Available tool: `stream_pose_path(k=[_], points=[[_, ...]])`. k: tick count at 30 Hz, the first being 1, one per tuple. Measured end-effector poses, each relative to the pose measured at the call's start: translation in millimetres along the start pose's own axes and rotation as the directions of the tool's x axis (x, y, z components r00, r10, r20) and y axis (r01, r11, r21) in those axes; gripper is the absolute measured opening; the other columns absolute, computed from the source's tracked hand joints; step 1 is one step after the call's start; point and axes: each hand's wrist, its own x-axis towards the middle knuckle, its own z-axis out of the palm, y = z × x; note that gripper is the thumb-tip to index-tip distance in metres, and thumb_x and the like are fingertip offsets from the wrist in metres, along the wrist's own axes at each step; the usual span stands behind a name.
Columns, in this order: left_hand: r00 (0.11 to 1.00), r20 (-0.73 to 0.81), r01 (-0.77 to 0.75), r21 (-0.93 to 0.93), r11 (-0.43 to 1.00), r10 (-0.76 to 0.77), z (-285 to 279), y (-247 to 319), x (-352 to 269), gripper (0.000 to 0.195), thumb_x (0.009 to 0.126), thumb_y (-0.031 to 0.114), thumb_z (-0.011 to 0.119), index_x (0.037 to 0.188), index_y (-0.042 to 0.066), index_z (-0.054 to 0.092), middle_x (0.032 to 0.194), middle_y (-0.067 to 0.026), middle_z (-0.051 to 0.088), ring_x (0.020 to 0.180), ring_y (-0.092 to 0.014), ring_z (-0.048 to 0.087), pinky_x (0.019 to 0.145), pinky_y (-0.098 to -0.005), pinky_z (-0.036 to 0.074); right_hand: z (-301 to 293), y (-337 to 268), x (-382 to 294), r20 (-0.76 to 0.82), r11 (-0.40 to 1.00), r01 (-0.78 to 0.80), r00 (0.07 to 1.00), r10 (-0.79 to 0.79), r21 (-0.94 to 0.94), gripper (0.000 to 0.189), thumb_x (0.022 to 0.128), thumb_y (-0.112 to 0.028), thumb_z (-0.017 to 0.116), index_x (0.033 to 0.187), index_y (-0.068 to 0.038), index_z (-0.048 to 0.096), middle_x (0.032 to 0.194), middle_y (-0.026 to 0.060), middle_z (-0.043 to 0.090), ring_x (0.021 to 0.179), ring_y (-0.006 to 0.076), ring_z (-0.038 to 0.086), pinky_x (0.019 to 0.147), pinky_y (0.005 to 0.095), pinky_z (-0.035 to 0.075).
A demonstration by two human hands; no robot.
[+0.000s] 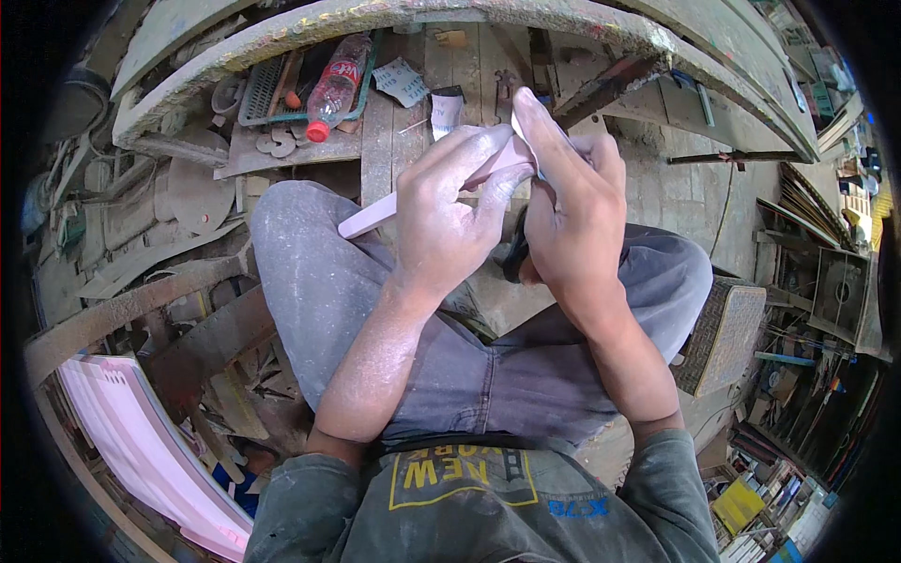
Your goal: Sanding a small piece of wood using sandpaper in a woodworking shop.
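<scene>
My left hand [450,204], dusted with pale powder, grips a narrow pink piece [369,216] with a rounded end that sticks out to the left above my knee. The piece's other end lies between both hands. My right hand [577,183] is closed around a folded sheet [517,127], which looks like sandpaper, against that end. The fingers hide most of the contact. Beyond my hands, a printed sheet scrap [446,115] and a larger torn scrap [400,82] lie on the wooden planks.
A plastic bottle with a red cap [340,88] lies in a green basket [246,105]. A dusty curved frame edge [394,14] crosses the top. Pink strips [141,450] stand lower left. A woven-topped stool [725,338] is at the right, near my knee.
</scene>
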Motion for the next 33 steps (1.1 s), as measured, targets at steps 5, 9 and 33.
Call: stream_pose_path(k=[5,9,33], points=[[0.999,-0.034,-0.014,0.045,0.999,0.015,2.5,-2.0,0.6,0.02,0.079,0.002,0.063,0.097,-0.006,0.061,0.086,-0.0153,0.062,0.076,-0.026,0.065,0.066,-0.0305,0.05,0.4,-3.0,-6.1,-0.006,1.0,-0.026,1.0,0.026,0.017,0.056,0.066,0.006,0.053,0.12,-0.007,0.059,0.118,0.0068,0.062,0.077,0.0243,0.05,0.076,0.0332,0.04],[0.998,-0.003,-0.056,0.027,0.998,0.057,-1.1,0.8,1.1,0.019,0.079,0.002,0.062,0.097,-0.007,0.061,0.084,-0.0144,0.062,0.076,-0.025,0.065,0.066,-0.0295,0.05,2.1,-1.1,2.2,-0.006,1.0,-0.001,1.0,0.001,-0.007,0.055,0.067,0.005,0.054,0.12,-0.006,0.059,0.118,0.0081,0.062,0.077,0.024,0.05,0.076,0.0327,0.04],[0.995,0.039,0.102,-0.249,0.963,-0.095,-10.0,-0.2,-6.0,0.029,0.079,0.014,0.07,0.099,-0.005,0.061,0.093,-0.0135,0.063,0.086,-0.019,0.062,0.076,-0.0286,0.048,-37.2,26.2,13.6,-0.013,0.949,0.305,0.952,-0.305,0.075,0.048,0.063,0.001,0.061,0.105,-0.02,0.071,0.109,-0.0045,0.068,0.091,0.0228,0.056,0.081,0.0342,0.039]])
